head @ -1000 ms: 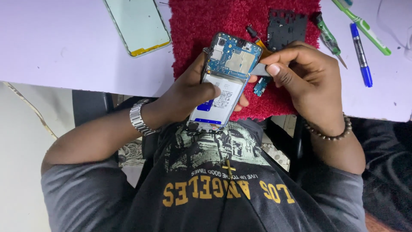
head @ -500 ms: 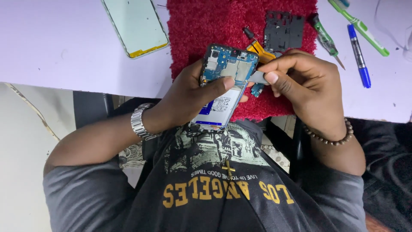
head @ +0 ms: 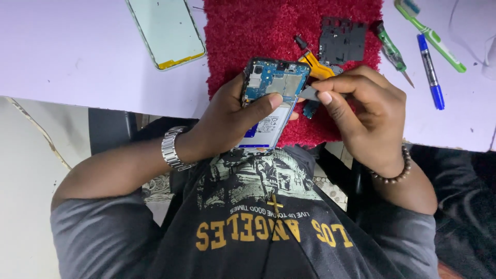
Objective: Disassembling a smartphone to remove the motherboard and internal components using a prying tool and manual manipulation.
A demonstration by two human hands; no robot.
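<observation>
Opened phone (head: 273,101) — back cover off, blue circuit board and white battery showing — sits in my left hand (head: 232,121), held up just over the near edge of the red mat (head: 243,46). Left hand is wrapped round the phone's left side, thumb pressed across the board approx. where it meets the battery. My right hand (head: 361,113) is curled in beside the phone's right edge, thumb and forefinger pinching a small grey pick (head: 309,93); its tip touches the phone's frame near the top right corner. Whether the tip is under a part or only against it I can't tell, fingers hide it.

On the mat behind the phone: a black inner plate (head: 342,40) and an orange-yellow tool (head: 318,68) w/ a dark tip, lying between the plate and the phone. A small blue-green part (head: 310,109) lies on the mat just under my right fingers.

On the pale worktop (head: 77,57) — left of the mat, a phone back cover (head: 165,31) lying flat, yellow strip at its near end. Right of the mat, a green-handled screwdriver (head: 391,50), a blue pen (head: 430,70), and a green toothbrush (head: 429,33), side by side, well apart from my hands.
</observation>
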